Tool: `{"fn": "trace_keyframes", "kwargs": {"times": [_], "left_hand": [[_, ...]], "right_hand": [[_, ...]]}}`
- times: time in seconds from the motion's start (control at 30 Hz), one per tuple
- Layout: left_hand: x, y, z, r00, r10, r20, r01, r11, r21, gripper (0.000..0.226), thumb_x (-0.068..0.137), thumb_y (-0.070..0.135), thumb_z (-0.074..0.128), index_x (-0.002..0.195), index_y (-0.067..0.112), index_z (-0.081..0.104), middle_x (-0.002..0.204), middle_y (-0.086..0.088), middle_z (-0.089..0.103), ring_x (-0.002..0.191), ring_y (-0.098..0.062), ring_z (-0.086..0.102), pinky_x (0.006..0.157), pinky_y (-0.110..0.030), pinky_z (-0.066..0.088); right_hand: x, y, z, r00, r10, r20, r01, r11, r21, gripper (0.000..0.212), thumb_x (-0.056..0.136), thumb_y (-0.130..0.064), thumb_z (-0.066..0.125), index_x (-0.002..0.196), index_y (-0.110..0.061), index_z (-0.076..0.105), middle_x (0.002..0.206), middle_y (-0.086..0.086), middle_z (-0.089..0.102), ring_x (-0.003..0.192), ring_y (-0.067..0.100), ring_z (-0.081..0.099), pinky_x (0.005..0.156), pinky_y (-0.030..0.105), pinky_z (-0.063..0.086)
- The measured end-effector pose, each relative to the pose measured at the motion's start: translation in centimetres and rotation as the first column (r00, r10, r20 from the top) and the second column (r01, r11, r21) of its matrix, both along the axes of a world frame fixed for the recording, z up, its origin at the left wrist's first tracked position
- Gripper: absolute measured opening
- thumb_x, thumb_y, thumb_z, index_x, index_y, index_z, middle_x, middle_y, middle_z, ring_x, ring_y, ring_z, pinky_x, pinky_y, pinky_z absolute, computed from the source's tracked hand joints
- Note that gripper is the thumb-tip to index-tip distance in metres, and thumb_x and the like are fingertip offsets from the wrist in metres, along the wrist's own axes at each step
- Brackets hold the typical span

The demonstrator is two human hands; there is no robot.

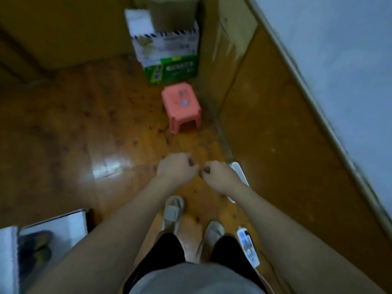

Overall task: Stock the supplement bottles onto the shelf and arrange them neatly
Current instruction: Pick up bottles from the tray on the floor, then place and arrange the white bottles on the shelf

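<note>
Fingers curled on both hands (197,171); pink stool (181,108), 2 stacked boxes (167,52) ahead.

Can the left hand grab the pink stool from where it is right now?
Probably not yet. The left hand is curled up in front of the body, and the pink stool stands farther ahead on the wooden floor. Nothing blocks the way; the person would likely need to step closer.

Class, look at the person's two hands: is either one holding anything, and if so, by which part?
Nothing is visibly held. The left hand and right hand are both curled, knuckles nearly meeting, above the wooden floor.
</note>
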State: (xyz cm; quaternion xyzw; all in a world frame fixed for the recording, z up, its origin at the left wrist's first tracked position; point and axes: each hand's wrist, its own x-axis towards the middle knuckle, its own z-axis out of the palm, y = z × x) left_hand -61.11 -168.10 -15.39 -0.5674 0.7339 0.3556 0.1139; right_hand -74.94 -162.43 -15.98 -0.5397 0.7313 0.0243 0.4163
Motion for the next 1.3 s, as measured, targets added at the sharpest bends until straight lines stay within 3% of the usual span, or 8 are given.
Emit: {"fn": "trace_keyframes", "kwargs": {"times": [0.23,0.33,0.43,0.53,0.73,0.9,1.13,1.3], "left_hand": [[9.6,7.3,8.0,0.947,0.32,-0.011,-0.318,0.936,-0.151,0.022,0.089,0.048,0.055,0.092,0.029,0.063,0.102,-0.007,0.072,0.102,-0.03,0.065,0.071,-0.032,0.045],[13.4,12.1,10.8,0.886,0.463,-0.006,-0.453,0.864,-0.219,0.025,0.089,0.049,0.054,0.098,0.029,0.065,0.107,-0.006,0.071,0.104,-0.029,0.064,0.072,-0.031,0.045],[17.2,17.4,13.3,0.8,0.6,-0.017,-0.581,0.767,-0.273,0.025,0.088,0.054,0.052,0.09,0.031,0.062,0.101,-0.003,0.072,0.097,-0.027,0.066,0.079,-0.035,0.055],[20.8,23.2,15.3,0.708,0.705,-0.033,-0.673,0.659,-0.336,0.024,0.09,0.052,0.053,0.087,0.029,0.06,0.098,-0.002,0.071,0.096,-0.026,0.065,0.078,-0.034,0.054],[27.7,39.5,20.2,0.421,0.904,-0.077,-0.842,0.358,-0.404,0.021,0.093,0.046,0.054,0.092,0.027,0.063,0.101,0.0,0.068,0.09,-0.023,0.059,0.068,-0.03,0.042],[32.5,55.8,22.8,0.176,0.982,-0.062,-0.878,0.129,-0.46,0.024,0.093,0.048,0.053,0.1,0.028,0.065,0.109,-0.004,0.07,0.104,-0.027,0.063,0.077,-0.032,0.047],[35.1,80.6,22.4,-0.218,0.974,-0.068,-0.874,-0.226,-0.43,0.022,0.092,0.047,0.054,0.099,0.03,0.066,0.11,-0.003,0.071,0.105,-0.028,0.063,0.081,-0.034,0.049],[35.5,93.0,23.1,-0.435,0.893,-0.119,-0.767,-0.437,-0.469,0.019,0.091,0.045,0.056,0.09,0.028,0.065,0.093,0.0,0.074,0.094,-0.024,0.066,0.075,-0.032,0.052]], "right_hand": [[7.5,1.3,8.8,0.935,0.355,-0.008,-0.351,0.92,-0.174,0.039,0.094,-0.032,0.052,0.058,-0.023,0.041,0.064,0.0,0.049,0.076,0.033,0.058,0.066,0.037,0.043],[11.4,3.1,12.2,0.857,0.515,-0.031,-0.503,0.822,-0.267,0.04,0.096,-0.035,0.05,0.06,-0.02,0.044,0.063,0.001,0.052,0.07,0.031,0.058,0.059,0.036,0.041],[15.5,6.0,15.2,0.764,0.642,-0.067,-0.625,0.71,-0.324,0.04,0.099,-0.034,0.048,0.062,-0.021,0.042,0.061,-0.001,0.049,0.062,0.024,0.051,0.052,0.033,0.033],[19.2,9.2,16.9,0.667,0.738,-0.098,-0.714,0.597,-0.364,0.038,0.1,-0.032,0.047,0.065,-0.018,0.044,0.062,0.0,0.05,0.06,0.022,0.051,0.052,0.032,0.035],[29.2,19.4,20.5,0.432,0.891,-0.138,-0.844,0.346,-0.41,0.033,0.096,-0.034,0.05,0.067,-0.019,0.051,0.065,0.002,0.056,0.069,0.027,0.057,0.06,0.034,0.041],[38.2,32.1,22.9,0.151,0.975,-0.16,-0.896,0.067,-0.438,0.028,0.092,-0.033,0.052,0.067,-0.02,0.049,0.075,0.003,0.061,0.084,0.032,0.06,0.063,0.032,0.037],[48.1,54.9,23.1,-0.264,0.953,-0.152,-0.834,-0.304,-0.46,0.026,0.093,-0.029,0.054,0.071,-0.016,0.05,0.079,0.007,0.061,0.088,0.032,0.062,0.06,0.033,0.033],[52.7,67.9,23.8,-0.465,0.867,-0.178,-0.723,-0.488,-0.489,0.028,0.093,-0.031,0.051,0.071,-0.015,0.049,0.079,0.007,0.062,0.082,0.031,0.059,0.059,0.034,0.035]]}}
